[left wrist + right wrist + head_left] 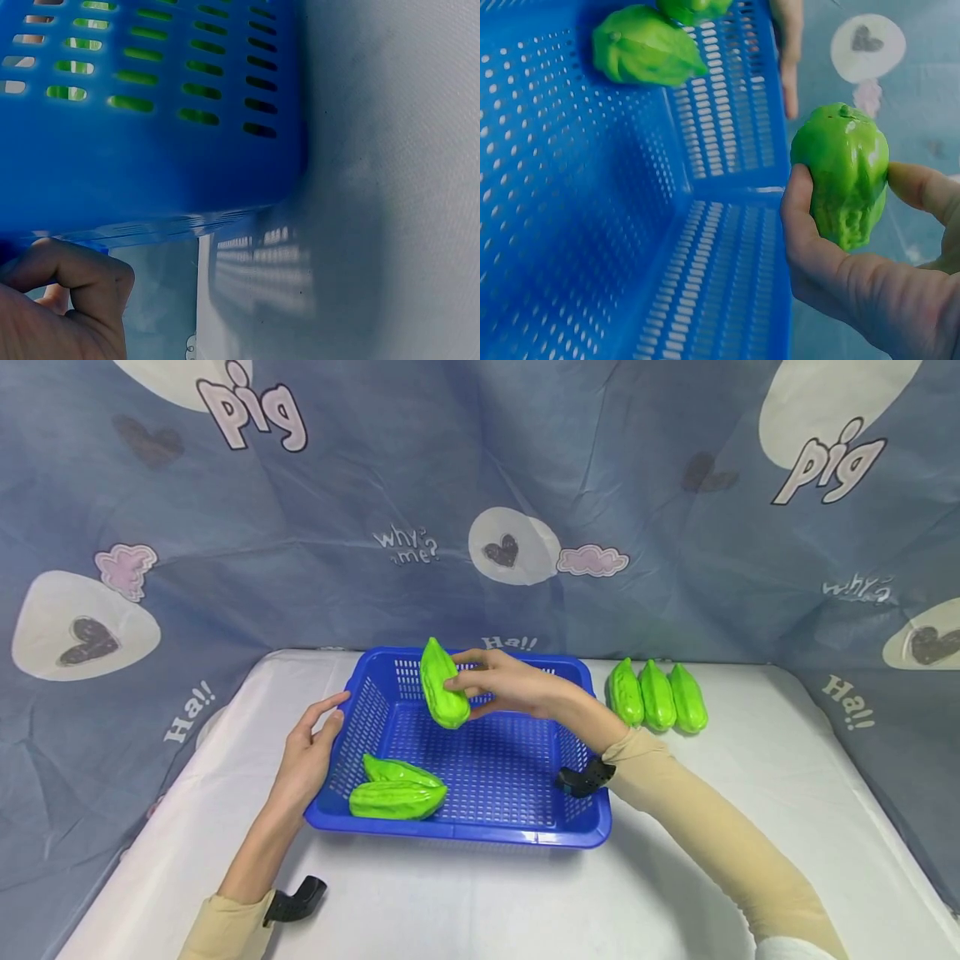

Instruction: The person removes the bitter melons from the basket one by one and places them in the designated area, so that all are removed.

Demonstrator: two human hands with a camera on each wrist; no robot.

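Note:
A bright green, ridged bitter melon (pixel 442 685) is pinched between the thumb and fingers of my right hand (pixel 504 683). It is held tilted over the back of a blue plastic basket (pixel 457 832); the right wrist view shows its blunt end and knobbly skin (pixel 847 172). Two more bitter melons (pixel 397 799) lie in the basket's front left corner, one partly behind the other. My left hand (pixel 303 756) grips the basket's left rim with bent fingers, seen from outside the wall in the left wrist view (pixel 75 300).
Three bitter melons (pixel 658 696) stand side by side on the white-covered table (pixel 750 793), right of the basket. A blue printed cloth (pixel 420 460) hangs behind the table. Black wrist devices (pixel 585 777) are strapped to both arms.

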